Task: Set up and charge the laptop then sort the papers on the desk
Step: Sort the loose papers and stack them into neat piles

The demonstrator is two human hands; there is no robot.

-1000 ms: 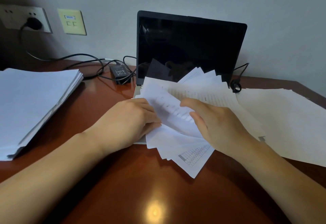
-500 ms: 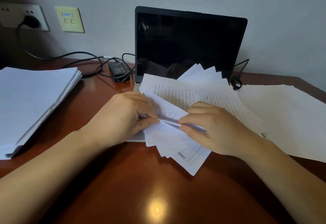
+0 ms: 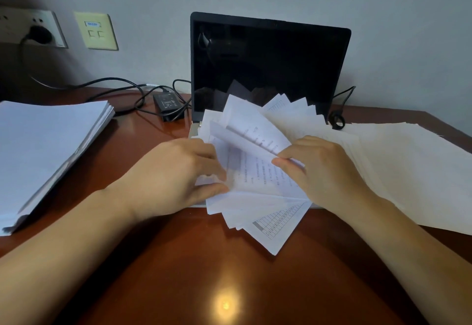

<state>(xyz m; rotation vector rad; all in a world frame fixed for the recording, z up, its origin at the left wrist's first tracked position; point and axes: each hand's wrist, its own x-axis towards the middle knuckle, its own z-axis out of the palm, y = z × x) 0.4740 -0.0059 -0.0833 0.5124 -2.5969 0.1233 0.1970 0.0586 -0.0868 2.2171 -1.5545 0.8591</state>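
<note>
The brown desk [image 3: 178, 273] holds an open laptop [image 3: 268, 64] with a dark screen. A fan of papers [image 3: 258, 184] lies over its keys. The left hand [image 3: 173, 174] grips the fan's edge. The right hand [image 3: 324, 171] pinches one lifted sheet [image 3: 250, 130]. A small black charger [image 3: 168, 103] sits just left of the laptop.

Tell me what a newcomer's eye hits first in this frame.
The fan of papers at centre, spread over the base of the open laptop, with the left hand gripping its left side and the right hand pinching lifted sheets. The laptop's dark screen stands behind, near the wall. A thick paper stack sits on the desk's left, and loose sheets spread to the right.
</note>
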